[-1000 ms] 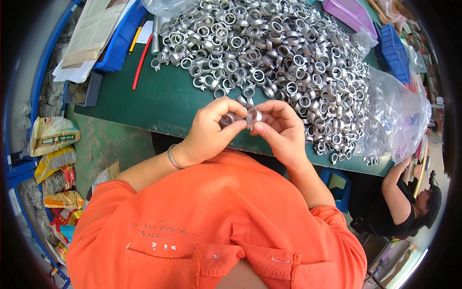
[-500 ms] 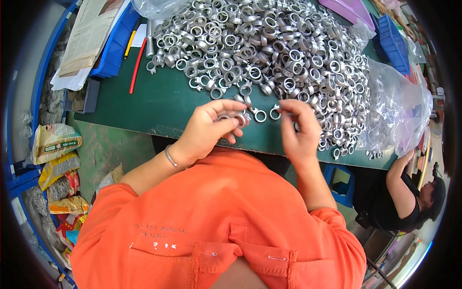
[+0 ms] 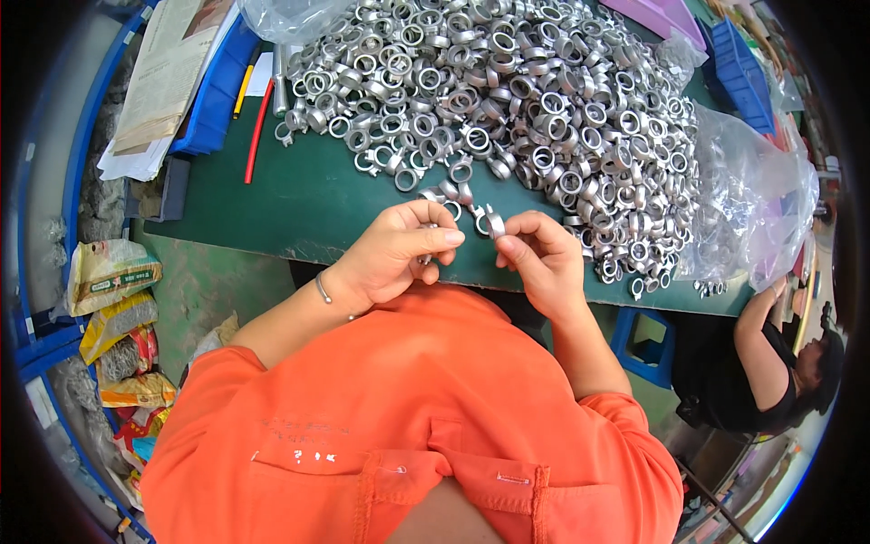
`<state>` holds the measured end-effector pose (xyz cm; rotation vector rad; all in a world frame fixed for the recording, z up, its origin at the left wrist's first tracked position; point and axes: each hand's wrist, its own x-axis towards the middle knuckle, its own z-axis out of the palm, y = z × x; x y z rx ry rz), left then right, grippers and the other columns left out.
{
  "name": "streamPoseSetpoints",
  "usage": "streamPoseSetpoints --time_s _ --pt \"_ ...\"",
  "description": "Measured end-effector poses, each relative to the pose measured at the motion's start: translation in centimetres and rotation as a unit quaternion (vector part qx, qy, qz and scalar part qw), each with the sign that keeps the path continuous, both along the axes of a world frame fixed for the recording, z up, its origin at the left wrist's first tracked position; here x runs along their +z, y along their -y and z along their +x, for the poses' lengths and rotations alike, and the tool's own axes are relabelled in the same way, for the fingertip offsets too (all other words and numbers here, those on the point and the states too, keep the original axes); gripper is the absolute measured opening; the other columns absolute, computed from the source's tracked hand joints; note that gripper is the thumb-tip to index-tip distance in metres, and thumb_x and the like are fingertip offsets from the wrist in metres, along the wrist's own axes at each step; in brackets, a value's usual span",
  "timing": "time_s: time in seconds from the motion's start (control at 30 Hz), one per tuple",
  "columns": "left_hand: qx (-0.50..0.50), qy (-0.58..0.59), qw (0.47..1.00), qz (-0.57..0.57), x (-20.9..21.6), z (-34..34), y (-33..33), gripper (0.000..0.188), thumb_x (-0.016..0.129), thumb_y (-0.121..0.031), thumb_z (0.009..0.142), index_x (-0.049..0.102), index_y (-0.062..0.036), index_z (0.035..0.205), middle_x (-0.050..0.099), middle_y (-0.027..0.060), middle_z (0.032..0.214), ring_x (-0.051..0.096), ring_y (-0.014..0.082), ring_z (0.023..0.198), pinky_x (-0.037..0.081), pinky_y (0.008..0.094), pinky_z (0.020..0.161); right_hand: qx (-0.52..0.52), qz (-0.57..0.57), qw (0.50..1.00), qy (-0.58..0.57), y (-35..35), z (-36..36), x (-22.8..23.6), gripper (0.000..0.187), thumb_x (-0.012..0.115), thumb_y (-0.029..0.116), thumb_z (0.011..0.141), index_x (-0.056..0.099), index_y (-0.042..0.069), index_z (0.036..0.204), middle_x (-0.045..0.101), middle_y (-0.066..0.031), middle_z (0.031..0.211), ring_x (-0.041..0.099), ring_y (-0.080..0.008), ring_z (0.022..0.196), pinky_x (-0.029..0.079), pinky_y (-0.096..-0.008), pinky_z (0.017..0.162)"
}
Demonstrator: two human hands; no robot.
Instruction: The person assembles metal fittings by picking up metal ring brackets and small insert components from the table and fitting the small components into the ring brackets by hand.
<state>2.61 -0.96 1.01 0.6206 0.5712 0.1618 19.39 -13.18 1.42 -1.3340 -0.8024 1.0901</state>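
Note:
A large heap of small silver metal rings (image 3: 489, 100), each with a short stub on its side, covers the far part of the green table (image 3: 299, 204). My left hand (image 3: 394, 249) is closed near the table's front edge, thumb against the curled forefinger. A bit of silver metal ring (image 3: 426, 257) shows under its fingers; the rest is hidden by the hand. My right hand (image 3: 544, 263) pinches one metal ring (image 3: 496, 224) between thumb and forefinger, held upright just right of the left hand. A few loose rings (image 3: 451, 210) lie beyond the fingertips.
A red pen (image 3: 259, 133) and a yellow pen (image 3: 243, 92) lie at left beside a blue bin (image 3: 216, 89) with newspapers (image 3: 168, 77). Clear plastic bags (image 3: 739, 204) lie at right. Another person (image 3: 757, 363) in black sits at the right. Filled sacks (image 3: 113, 272) stand at lower left.
My right hand has moved left toward my left hand and now holds a ring up between its fingertips. My left hand has turned and closed further round the rings it held.

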Motion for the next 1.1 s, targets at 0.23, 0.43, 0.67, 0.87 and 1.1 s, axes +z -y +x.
streamPoseSetpoints --time_s 0.23,0.43,0.67,0.87,1.1 --pt "0.015 -0.031 0.976 0.213 1.6 0.9 1.1 0.010 0.064 -0.003 0.080 0.060 0.0005 0.088 0.056 0.0040 0.080 0.050 0.0069 0.054 0.040 0.0181 0.045 0.017 0.185 0.924 0.334 -1.1 -0.9 0.1 0.017 0.063 -0.009 0.072 0.057 0.001 0.085 0.059 -0.0104 0.084 0.059 -0.0239 0.076 0.048 -0.0288 0.067" --pt "0.056 -0.008 0.898 0.436 1.2 0.8 1.0 0.010 0.069 -0.002 0.074 0.067 -0.0009 0.083 0.062 0.0034 0.081 0.055 0.0099 0.071 0.045 0.0227 0.063 -0.023 0.092 0.995 -0.002 -0.8 -1.3 -0.6 0.012 0.043 -0.001 0.091 0.050 -0.003 0.100 0.058 -0.0086 0.092 0.059 -0.0128 0.081 0.049 -0.0243 0.070" --pt "0.068 0.060 0.804 0.587 -0.3 0.9 0.7 0.009 0.066 -0.001 0.077 0.063 0.0003 0.085 0.058 0.0039 0.086 0.053 0.0074 0.066 0.040 0.0165 0.047 0.051 0.035 0.990 -0.125 -1.0 -0.9 0.0 0.020 0.049 0.006 0.091 0.051 -0.003 0.108 0.059 -0.0076 0.089 0.058 -0.0118 0.077 0.049 -0.0237 0.066" --pt "0.032 -0.006 0.989 0.146 0.6 0.7 1.1 0.022 0.050 -0.012 0.090 0.049 -0.0014 0.110 0.060 0.0047 0.091 0.058 0.0121 0.075 0.050 0.0216 0.049 -0.009 0.252 0.914 0.316 -1.6 -1.1 0.3 0.023 0.063 -0.012 0.064 0.062 0.003 0.081 0.061 -0.0094 0.092 0.057 -0.0237 0.083 0.047 -0.0299 0.072" --pt "0.050 0.002 0.996 -0.067 -0.4 0.3 0.5 0.019 0.053 -0.019 0.090 0.054 -0.0074 0.104 0.058 0.0019 0.078 0.058 0.0099 0.068 0.047 0.0214 0.051 -0.046 0.156 0.905 0.392 -1.9 0.9 0.2 0.016 0.062 -0.007 0.071 0.060 0.001 0.085 0.059 -0.0124 0.087 0.059 -0.0269 0.078 0.047 -0.0331 0.068"
